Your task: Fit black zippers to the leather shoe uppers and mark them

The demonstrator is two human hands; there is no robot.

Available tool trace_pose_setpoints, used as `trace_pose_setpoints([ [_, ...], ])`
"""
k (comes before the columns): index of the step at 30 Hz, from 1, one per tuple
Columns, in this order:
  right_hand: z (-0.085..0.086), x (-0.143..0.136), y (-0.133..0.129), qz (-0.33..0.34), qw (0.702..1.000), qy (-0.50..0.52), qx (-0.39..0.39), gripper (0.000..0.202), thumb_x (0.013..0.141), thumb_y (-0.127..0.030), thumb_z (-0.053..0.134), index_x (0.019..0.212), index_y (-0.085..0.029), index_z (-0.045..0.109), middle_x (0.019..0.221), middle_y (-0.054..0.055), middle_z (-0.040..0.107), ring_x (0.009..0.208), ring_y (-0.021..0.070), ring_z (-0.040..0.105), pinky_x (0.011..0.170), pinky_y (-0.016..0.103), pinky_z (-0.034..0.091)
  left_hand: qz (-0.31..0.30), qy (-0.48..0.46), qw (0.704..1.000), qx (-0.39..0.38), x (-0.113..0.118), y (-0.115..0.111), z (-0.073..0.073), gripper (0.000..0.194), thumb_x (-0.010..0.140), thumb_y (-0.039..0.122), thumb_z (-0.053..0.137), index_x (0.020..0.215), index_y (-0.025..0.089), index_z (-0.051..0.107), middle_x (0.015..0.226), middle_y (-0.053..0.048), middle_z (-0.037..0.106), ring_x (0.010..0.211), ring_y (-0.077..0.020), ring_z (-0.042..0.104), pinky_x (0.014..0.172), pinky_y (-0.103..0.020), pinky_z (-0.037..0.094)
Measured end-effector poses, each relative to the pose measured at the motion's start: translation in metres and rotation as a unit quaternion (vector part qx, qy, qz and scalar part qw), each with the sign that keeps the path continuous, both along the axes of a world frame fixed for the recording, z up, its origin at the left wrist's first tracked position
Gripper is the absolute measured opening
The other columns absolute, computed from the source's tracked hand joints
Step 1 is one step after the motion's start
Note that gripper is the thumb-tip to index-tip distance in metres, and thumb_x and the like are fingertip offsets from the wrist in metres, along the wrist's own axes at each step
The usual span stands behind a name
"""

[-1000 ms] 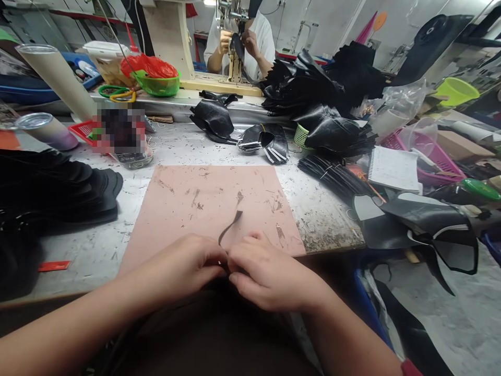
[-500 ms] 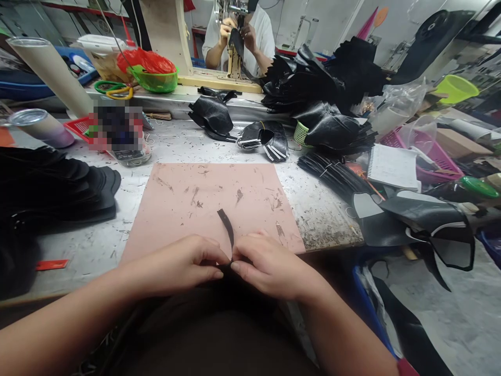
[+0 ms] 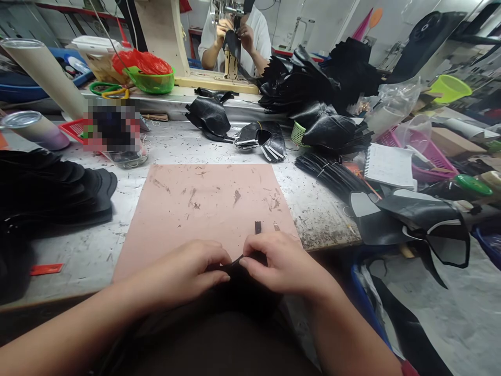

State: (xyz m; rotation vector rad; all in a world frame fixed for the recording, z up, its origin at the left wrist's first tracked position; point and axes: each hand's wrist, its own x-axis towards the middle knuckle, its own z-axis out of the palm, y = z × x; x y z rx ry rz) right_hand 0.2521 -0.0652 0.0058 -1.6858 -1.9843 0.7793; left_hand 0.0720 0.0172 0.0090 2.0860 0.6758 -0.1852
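Observation:
A narrow black strip (image 3: 236, 261) runs between my two hands at the front edge of the pink sheet (image 3: 211, 201). My left hand (image 3: 203, 266) pinches it between thumb and fingers. Just to the right, my right hand (image 3: 270, 261) is closed on the same strip, and one end sticks up beyond its fingers. The rest of the strip is hidden by the hands or lost against the dark clothing below.
Dark stacked pieces (image 3: 58, 193) lie at the left, near a red tag (image 3: 46, 269). Black leather pieces (image 3: 209, 115), a bundle of strips (image 3: 326, 169) and a notebook (image 3: 389, 164) lie behind. Across the table, a person (image 3: 256, 39) works at a sewing machine (image 3: 230, 57).
My hands have moved slightly apart, the right one rightward, with more strip showing between them. The strip's upper end has shifted right and now shows less. The view has shifted slightly.

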Motion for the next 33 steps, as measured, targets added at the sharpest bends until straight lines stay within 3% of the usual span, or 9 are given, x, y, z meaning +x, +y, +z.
trace_pose_setpoints([
  [6,0.004,-0.001,-0.001,-0.019,0.999,0.035,0.014,0.009,0.076,-0.018,0.055,0.071,-0.018,0.061,0.064,-0.002,0.062,0.061,0.0109,0.055,0.058,0.022,0.037,0.071,-0.036,0.996,-0.041,0.005,-0.003,-0.001,0.019,0.077,0.031,0.053,0.066,0.018,0.062,0.065,0.002,0.059,0.064,-0.0127,0.053,0.061,-0.021,0.039],
  [11,0.002,0.002,-0.002,-0.035,0.996,0.075,0.030,0.009,0.078,-0.019,0.056,0.071,-0.018,0.063,0.065,-0.002,0.063,0.062,0.0104,0.055,0.059,0.021,0.039,0.105,-0.080,0.987,-0.092,0.005,-0.005,-0.001,0.020,0.075,0.032,0.054,0.070,0.017,0.066,0.063,0.002,0.058,0.062,-0.0113,0.051,0.060,-0.020,0.040],
  [19,0.001,0.001,-0.005,-0.035,0.995,0.090,0.027,0.010,0.079,-0.021,0.056,0.071,-0.018,0.062,0.067,-0.001,0.064,0.065,0.0111,0.056,0.060,0.021,0.039,0.013,-0.059,0.993,-0.099,0.004,0.002,-0.001,0.018,0.082,0.031,0.046,0.080,0.018,0.059,0.076,0.003,0.059,0.073,-0.0121,0.053,0.067,-0.020,0.041],
  [23,0.003,-0.003,-0.006,-0.028,0.997,0.070,0.033,0.008,0.078,-0.019,0.056,0.072,-0.018,0.062,0.068,-0.001,0.064,0.065,0.0115,0.056,0.060,0.022,0.038,-0.033,-0.014,0.999,-0.030,0.006,0.005,0.007,0.011,0.081,0.025,0.047,0.084,0.020,0.057,0.077,0.005,0.058,0.071,-0.0115,0.053,0.064,-0.020,0.039],
  [27,0.001,-0.006,-0.006,-0.041,0.995,0.080,0.046,0.008,0.077,-0.018,0.056,0.069,-0.018,0.059,0.065,-0.001,0.060,0.062,0.0109,0.054,0.057,0.021,0.037,0.015,-0.026,0.999,0.013,0.009,0.003,0.010,0.010,0.076,0.026,0.053,0.071,0.018,0.058,0.069,0.004,0.058,0.067,-0.0118,0.052,0.062,-0.021,0.038],
  [33,-0.003,-0.003,-0.003,-0.044,0.990,0.115,0.074,0.015,0.074,-0.015,0.055,0.060,-0.017,0.051,0.062,-0.003,0.053,0.060,0.0092,0.049,0.055,0.020,0.036,0.093,-0.074,0.991,-0.059,0.008,0.003,0.004,0.017,0.073,0.032,0.055,0.065,0.016,0.057,0.062,0.004,0.056,0.062,-0.0113,0.050,0.059,-0.021,0.038],
])
